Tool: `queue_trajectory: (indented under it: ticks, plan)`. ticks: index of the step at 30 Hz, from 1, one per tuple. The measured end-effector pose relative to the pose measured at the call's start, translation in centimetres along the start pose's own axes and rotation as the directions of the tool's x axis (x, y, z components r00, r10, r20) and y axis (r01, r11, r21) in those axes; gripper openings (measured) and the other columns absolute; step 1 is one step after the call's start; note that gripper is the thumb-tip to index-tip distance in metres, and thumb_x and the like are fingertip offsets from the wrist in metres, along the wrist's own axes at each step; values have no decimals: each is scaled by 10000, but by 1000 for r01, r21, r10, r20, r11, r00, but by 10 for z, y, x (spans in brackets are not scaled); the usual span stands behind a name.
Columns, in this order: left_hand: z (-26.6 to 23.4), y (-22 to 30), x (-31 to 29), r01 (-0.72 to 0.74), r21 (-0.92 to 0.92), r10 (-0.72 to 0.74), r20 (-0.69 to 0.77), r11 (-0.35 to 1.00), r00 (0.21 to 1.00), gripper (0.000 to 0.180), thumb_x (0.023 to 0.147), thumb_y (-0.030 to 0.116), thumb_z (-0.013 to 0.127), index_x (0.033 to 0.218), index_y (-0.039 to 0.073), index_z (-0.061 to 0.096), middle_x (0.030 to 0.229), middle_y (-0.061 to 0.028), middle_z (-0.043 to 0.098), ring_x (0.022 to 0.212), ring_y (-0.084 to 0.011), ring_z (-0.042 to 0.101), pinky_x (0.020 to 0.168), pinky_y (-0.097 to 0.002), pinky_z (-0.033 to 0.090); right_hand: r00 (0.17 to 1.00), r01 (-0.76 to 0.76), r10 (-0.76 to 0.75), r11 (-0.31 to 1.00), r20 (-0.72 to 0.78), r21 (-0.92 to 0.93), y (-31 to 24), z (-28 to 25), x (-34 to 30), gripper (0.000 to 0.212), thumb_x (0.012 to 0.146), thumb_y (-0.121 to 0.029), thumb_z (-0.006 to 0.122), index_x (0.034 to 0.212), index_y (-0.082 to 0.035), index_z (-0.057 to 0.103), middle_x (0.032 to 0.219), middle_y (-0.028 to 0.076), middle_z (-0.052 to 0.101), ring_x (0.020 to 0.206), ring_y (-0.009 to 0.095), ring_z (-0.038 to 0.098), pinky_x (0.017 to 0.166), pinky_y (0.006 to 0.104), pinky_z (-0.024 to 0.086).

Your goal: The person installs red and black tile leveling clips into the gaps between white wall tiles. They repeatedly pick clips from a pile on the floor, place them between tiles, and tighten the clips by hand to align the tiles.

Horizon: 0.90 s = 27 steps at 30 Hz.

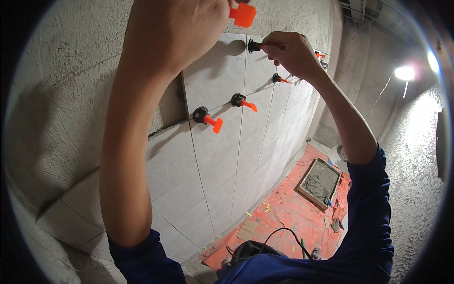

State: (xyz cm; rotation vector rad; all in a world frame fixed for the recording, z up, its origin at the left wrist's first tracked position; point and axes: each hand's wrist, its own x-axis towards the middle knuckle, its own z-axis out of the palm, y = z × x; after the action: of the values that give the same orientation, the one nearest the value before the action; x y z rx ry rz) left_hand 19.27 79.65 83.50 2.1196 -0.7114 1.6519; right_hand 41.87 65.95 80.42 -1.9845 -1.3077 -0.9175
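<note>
Nearest, the left hand [189, 29] grasps an orange tab [243, 15], its forearm [127, 142] blocking some grey tiles [222, 156]. Farther right, the right hand [295, 53] pinches a black leveler [254, 46] high on them, its long axis pointing rightward; beyond lies a mortar tray [312, 200].

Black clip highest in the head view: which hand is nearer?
Right. The right hand is at the black clip, pinching its orange handle; the left hand is apart from it, farther left, with another orange handle.
</note>
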Motion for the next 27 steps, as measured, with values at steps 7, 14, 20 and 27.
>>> queue_trajectory:
  ticks: [7,14,20,27]
  plan:
    - [3,-3,5,-43,-40,40,-73,998,997,255,736,-92,371,669,-36,611,637,-139,615,550,-143,537,583,-306,496,996,-77,81,994,44,-78,-3,-3,1,202,887,-215,609,945,-49,709,749,74,678,709,174,663,739,367,523]
    - [-2,-10,2,-62,-46,58,-89,997,994,268,737,-92,370,671,-28,623,634,-140,615,541,-151,530,569,-307,483,984,-165,164,986,72,10,-4,0,0,187,894,-208,610,929,-48,701,699,57,649,663,160,642,682,342,516]
    - [-2,-7,-3,-88,-18,86,-98,996,991,270,732,-65,375,664,-25,634,596,-126,592,518,-135,496,513,-293,434,998,59,-56,972,21,-228,-10,-2,-1,158,885,-179,613,895,-43,693,707,79,663,627,180,650,647,337,531]
    - [4,-5,-7,-86,-54,75,-184,995,980,260,712,-20,387,651,-17,639,554,-104,569,494,-116,454,496,-291,404,995,99,-100,948,14,-302,-23,1,8,146,839,-168,627,820,-30,670,676,111,648,653,224,657,654,387,516]
